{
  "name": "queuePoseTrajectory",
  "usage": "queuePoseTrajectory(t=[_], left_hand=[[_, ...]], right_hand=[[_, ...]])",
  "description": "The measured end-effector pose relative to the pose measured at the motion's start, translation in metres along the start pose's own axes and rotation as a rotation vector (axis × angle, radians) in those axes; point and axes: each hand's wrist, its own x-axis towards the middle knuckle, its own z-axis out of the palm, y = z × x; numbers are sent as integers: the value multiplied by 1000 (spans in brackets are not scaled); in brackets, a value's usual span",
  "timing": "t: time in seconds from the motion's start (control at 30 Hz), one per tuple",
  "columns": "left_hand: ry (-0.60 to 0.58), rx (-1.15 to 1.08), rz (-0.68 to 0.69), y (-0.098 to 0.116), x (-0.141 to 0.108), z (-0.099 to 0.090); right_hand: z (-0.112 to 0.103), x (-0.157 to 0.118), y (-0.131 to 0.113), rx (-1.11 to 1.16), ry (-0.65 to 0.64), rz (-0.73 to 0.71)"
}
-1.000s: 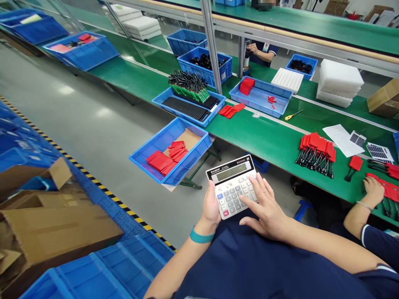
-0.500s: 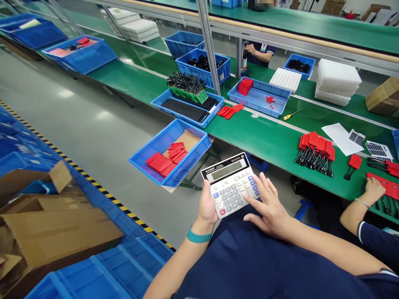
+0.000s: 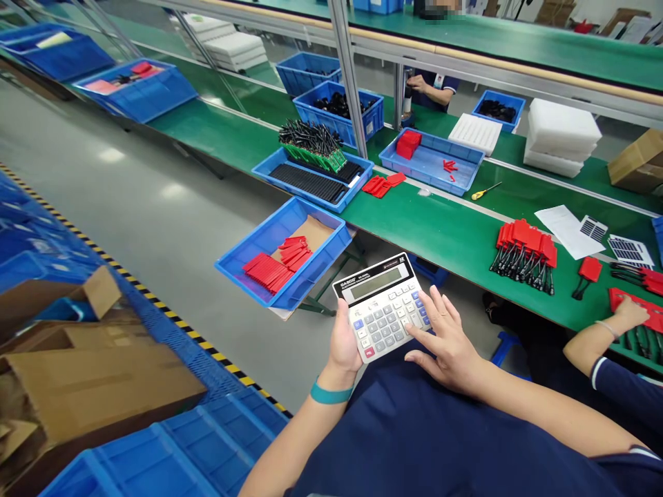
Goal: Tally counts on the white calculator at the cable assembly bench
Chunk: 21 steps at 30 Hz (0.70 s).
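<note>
A white desktop calculator (image 3: 382,309) with grey, white and blue keys is tilted toward me in front of my body. My left hand (image 3: 346,339) grips its left edge, thumb along the side and the other fingers hidden beneath. Over the calculator's right side, my right hand (image 3: 446,338) has its fingers spread; the index fingertip is at the keys, though whether it presses one I cannot tell. Beyond the calculator stands a blue tray (image 3: 331,252) holding flat red pieces (image 3: 269,271) and a sheet of cardboard.
A green workbench (image 3: 429,228) crosses the view, bearing red packs with black leads (image 3: 525,252), a blue tray (image 3: 432,157) and a yellow-handled screwdriver (image 3: 485,192). A co-worker's hand (image 3: 629,314) touches red parts at right. Cardboard boxes (image 3: 103,386) and blue crates (image 3: 170,449) stand lower left.
The calculator's display, which showed a digit at its right end, now looks blank. My hands hold nearly the same pose. The co-worker's hand at right has shifted slightly rightward.
</note>
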Motion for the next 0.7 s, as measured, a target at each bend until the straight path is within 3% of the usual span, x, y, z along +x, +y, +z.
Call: queuePoseTrajectory(t=[0.2, 0.7], left_hand=[[6, 17, 18, -1, 0, -1], [32, 26, 19, -1, 0, 0]], right_hand=[[-4, 0, -2, 7, 65, -18], [-6, 2, -5, 26, 78, -21]])
